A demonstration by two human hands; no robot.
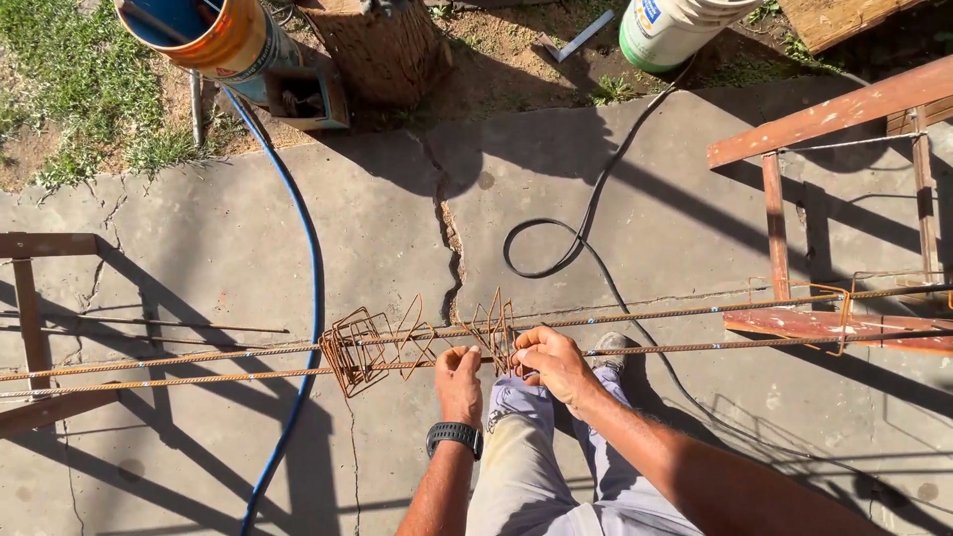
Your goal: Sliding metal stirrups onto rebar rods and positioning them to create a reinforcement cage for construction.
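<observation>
Head view: two hands at rusty stirrups strung on long rebars above a cracked concrete floor.

The left hand [459, 382] has its grip closed around the near rebar [199, 377]; a bunch of stirrups [359, 349] hangs just left of it. The right hand [551, 362] pinches a single stirrup [496, 328] between both grips, forearm angled in from lower right.

The square wire stirrups [355, 349] bunched just left of the left hand [459, 382] are rust-brown, as are the long ribbed bars [695, 347] running through both hands. A black watch [455, 437] bands the left wrist. Below the right hand [552, 363], the trousers [521, 467] are pale grey with yellowish stains. Beyond the grip lie a bright blue hose [310, 258] and a black cable [586, 218] on grey, cracked concrete [397, 199]. The far bucket [204, 35] is orange outside, blue inside.
</observation>
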